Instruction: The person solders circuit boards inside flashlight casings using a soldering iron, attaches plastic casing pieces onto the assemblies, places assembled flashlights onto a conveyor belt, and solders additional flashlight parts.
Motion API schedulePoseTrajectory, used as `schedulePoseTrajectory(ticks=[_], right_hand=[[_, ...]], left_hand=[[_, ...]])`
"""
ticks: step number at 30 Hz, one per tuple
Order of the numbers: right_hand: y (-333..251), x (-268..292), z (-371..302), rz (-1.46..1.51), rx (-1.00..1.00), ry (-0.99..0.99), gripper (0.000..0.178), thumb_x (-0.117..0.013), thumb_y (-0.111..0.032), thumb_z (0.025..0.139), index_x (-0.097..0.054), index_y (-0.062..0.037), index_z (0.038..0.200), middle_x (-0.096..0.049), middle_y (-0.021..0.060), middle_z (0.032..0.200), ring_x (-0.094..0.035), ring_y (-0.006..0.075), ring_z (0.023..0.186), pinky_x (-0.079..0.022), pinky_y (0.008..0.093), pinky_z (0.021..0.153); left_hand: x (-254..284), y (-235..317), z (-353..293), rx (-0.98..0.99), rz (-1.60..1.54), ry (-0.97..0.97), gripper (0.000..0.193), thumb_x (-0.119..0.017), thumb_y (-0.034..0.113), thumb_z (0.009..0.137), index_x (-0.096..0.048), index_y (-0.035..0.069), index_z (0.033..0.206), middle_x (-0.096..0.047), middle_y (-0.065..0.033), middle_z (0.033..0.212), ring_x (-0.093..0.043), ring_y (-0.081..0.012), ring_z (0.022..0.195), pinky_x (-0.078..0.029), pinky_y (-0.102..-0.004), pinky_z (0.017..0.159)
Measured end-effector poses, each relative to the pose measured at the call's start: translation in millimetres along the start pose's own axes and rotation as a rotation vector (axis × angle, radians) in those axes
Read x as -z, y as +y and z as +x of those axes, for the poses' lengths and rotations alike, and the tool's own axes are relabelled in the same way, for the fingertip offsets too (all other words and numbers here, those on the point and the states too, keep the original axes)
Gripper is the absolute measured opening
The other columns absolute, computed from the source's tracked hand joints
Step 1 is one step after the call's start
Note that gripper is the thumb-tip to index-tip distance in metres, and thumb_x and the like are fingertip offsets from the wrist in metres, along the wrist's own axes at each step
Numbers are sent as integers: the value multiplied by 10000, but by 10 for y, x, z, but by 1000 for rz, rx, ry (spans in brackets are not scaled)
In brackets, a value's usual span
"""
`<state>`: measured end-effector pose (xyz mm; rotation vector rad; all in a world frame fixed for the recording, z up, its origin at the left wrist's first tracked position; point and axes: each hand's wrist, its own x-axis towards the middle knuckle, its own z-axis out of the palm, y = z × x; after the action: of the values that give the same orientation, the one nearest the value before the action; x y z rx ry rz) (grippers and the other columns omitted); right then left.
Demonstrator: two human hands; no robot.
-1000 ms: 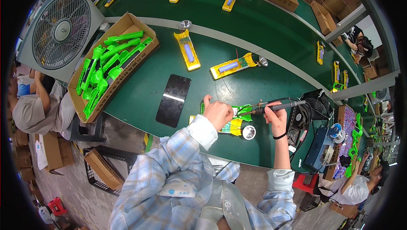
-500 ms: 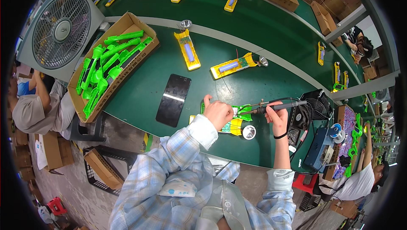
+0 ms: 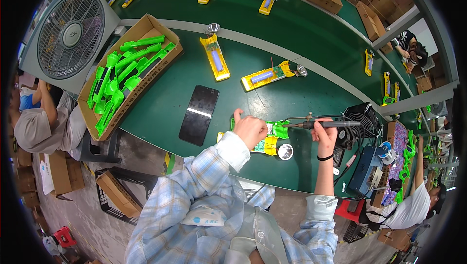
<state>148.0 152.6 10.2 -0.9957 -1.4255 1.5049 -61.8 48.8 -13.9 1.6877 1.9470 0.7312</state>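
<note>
My right hand (image 3: 325,135) grips a soldering iron (image 3: 335,124) like a pen, its tip pointing left at the end of a green flashlight shell (image 3: 279,129). Whether the tip touches the shell cannot be made out. My left hand (image 3: 250,130) is closed over the left part of this shell, its fingertips hidden behind the hand. Just below the green shell lies a yellow flashlight half (image 3: 268,146) with a circuit board and a round silver reflector (image 3: 285,151). A thin brass-coloured rod or wire runs alongside the iron.
A black phone (image 3: 199,115) lies left of my hands. Beyond are two open yellow flashlight halves (image 3: 217,62) (image 3: 262,78). A carton (image 3: 168,64) of green shells and a fan (image 3: 73,33) stand left. On the right are a small black fan (image 3: 362,118) and a blue soldering station (image 3: 365,171).
My right hand has drawn the soldering iron slightly to the right, and the iron lies more level. My left hand stays put. Yellow flashlights on the far belt have shifted a little right.
</note>
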Motion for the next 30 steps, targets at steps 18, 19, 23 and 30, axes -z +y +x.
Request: schedulePoseTrajectory(ticks=[18,19,23,30], right_hand=[[-300,363,-575,-51,60,121,174,-574,-127,788,-502,4,877,-512,55,595,-407,66,445,-313,182,400],[-301,378,-601,-49,64,122,174,-574,-127,788,-502,4,877,-512,55,595,-407,66,445,-313,182,400],[-311,471,-693,-39,73,173,171,-572,-117,785,-500,8,877,-504,52,587,-399,69,445,-311,185,409],[-361,584,-777,-3,130,249,185,-574,-138,790,-498,4,881,-477,32,553,-385,72,427,-282,189,402]], left_hand=[[-9,30,-46,-16,81,-10,129,-550,184,751,-643,128,681,-614,-24,648,-572,-191,691,-229,-453,868],[13,36,-66,-19,83,-8,129,-550,184,751,-643,128,681,-614,-24,648,-572,-191,691,-229,-453,868],[125,157,-125,-124,26,148,120,-555,193,763,-644,118,735,-610,-27,685,-554,-194,708,-286,-378,841],[-110,418,-182,-409,18,27,162,-611,249,740,-671,146,849,-592,-45,710,-506,-198,803,-297,-376,839]])
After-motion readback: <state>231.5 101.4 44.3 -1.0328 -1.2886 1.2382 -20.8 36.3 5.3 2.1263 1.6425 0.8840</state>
